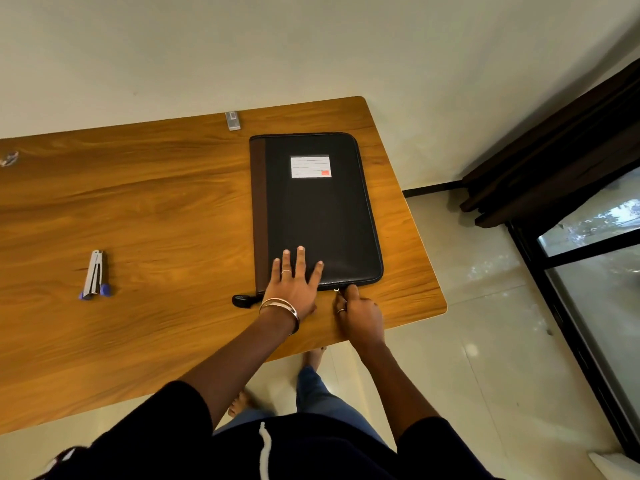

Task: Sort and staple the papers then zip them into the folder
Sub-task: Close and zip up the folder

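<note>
A black zip folder [318, 216] with a brown spine and a white label lies closed on the right part of the wooden table [156, 209]. My left hand [292, 287] presses flat on the folder's near left corner, fingers spread. My right hand [358, 315] pinches the metal zipper pull [336, 290] at the folder's near edge. A black strap end [244, 301] sticks out at the near left corner. No papers are visible. A silver stapler [94, 276] with blue tips lies far to the left.
A small silver box [232, 120] sits at the table's far edge. A small shiny object [9, 158] lies at the far left. The table's right edge runs close to the folder. Tiled floor and a dark-framed glass door [588, 258] are to the right.
</note>
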`<state>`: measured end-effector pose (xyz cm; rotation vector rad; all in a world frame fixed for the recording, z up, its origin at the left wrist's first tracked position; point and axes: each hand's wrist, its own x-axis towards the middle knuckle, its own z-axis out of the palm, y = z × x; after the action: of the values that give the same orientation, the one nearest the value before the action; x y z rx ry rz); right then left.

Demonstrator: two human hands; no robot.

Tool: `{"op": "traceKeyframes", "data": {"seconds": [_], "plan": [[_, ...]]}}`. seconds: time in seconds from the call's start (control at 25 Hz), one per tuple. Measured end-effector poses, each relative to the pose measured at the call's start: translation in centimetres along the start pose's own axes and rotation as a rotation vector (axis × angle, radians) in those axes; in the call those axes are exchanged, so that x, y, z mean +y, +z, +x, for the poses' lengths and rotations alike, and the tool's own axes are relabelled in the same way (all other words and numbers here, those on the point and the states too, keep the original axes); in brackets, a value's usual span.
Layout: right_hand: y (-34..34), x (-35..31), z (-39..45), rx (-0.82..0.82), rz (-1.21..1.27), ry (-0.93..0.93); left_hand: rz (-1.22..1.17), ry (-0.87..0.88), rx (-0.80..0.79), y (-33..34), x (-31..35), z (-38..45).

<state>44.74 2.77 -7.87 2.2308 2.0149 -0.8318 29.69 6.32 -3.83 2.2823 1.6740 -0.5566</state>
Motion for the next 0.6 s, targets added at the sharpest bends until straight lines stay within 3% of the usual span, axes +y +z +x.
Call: {"op": "traceKeyframes", "data": {"seconds": [0.24,0.4,0.6], "plan": [[-1.9,1.4,0.2,-0.010,-0.256,-0.147,0.015,0.058,-0.189,-0.8,0.6,2.2],[-4.6,6.0,1.2,0.029,-0.199,-0.035,-0.028,0.114,-0.275,-1.9,0.4,3.5],[-7.2,9.0,4.2,-0.020,-0.275,-0.117,0.013,0.117,-0.307,-2.3,0.9,4.1]]}}
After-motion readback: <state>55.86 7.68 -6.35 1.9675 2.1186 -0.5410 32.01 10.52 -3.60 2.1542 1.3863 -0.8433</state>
